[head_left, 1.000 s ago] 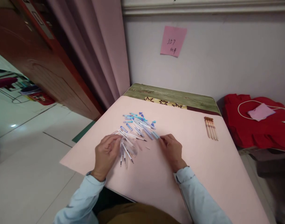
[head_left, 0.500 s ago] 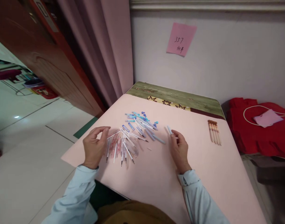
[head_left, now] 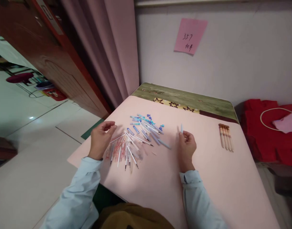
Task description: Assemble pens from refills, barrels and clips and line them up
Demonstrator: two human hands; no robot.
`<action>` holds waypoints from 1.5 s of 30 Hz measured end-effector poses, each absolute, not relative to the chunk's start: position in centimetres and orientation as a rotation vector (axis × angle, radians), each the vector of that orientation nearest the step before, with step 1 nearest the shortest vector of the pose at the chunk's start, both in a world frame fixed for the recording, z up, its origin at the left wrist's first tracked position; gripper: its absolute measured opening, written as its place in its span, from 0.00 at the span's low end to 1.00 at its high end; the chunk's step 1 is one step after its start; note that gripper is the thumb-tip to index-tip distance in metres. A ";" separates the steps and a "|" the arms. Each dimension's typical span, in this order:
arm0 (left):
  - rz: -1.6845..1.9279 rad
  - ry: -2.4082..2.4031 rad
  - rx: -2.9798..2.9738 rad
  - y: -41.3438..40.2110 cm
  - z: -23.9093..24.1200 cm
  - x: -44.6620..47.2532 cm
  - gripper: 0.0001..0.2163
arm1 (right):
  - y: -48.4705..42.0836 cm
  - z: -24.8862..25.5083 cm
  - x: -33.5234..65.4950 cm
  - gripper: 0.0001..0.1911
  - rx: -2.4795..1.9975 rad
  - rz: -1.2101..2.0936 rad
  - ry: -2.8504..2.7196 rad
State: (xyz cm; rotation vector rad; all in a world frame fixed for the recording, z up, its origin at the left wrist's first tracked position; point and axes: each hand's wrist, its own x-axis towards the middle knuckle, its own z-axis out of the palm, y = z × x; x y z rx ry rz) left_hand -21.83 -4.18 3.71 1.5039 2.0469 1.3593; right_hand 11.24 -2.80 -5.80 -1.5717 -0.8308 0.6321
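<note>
My right hand [head_left: 187,148] pinches a pale blue pen barrel [head_left: 181,128], which points up and away from me over the table. My left hand [head_left: 100,140] hovers at the left edge of the pile, thumb and fingers apart, with nothing visible in it. Between my hands lie white pen refills [head_left: 132,153] with dark tips, fanned over clear pink-patterned pieces [head_left: 116,149]. Behind them are grey-blue pen barrels [head_left: 155,139], short blue pieces printed with a pattern [head_left: 135,129] and turquoise pen parts [head_left: 136,120]. Small dark blue caps [head_left: 150,118] are scattered at the back.
A row of several beige pens with brown tops [head_left: 225,136] lies at the right on the pink table cover [head_left: 157,187]. Red cloth [head_left: 262,133] with a pink paper is beyond the right edge. A wooden door [head_left: 64,63] and a pink curtain [head_left: 112,41] stand at the left.
The pen barrel in my right hand has turned from leaning left to nearly upright. My left hand's fingers have shifted slightly. The whole view has swung a little to the left.
</note>
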 end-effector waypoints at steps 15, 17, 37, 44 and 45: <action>0.626 1.763 2.351 2.7 1.9 -20.3 0.10 | -2.8 -5.4 10.8 0.20 -1.732 0.584 -1.032; 0.540 1.621 2.498 3.6 1.6 -19.2 0.11 | -2.9 -5.3 10.8 0.19 -1.736 0.586 -1.037; 0.282 1.468 2.889 4.2 -0.2 -17.6 0.09 | -2.6 -5.3 10.7 0.17 -1.732 0.612 -1.054; 0.176 1.344 2.988 5.1 0.0 -17.4 0.07 | -2.4 -4.7 10.4 0.20 -1.428 0.758 -1.054; 0.170 1.331 2.989 5.2 0.1 -17.4 0.08 | -2.4 -4.4 10.4 0.20 -1.379 0.795 -1.049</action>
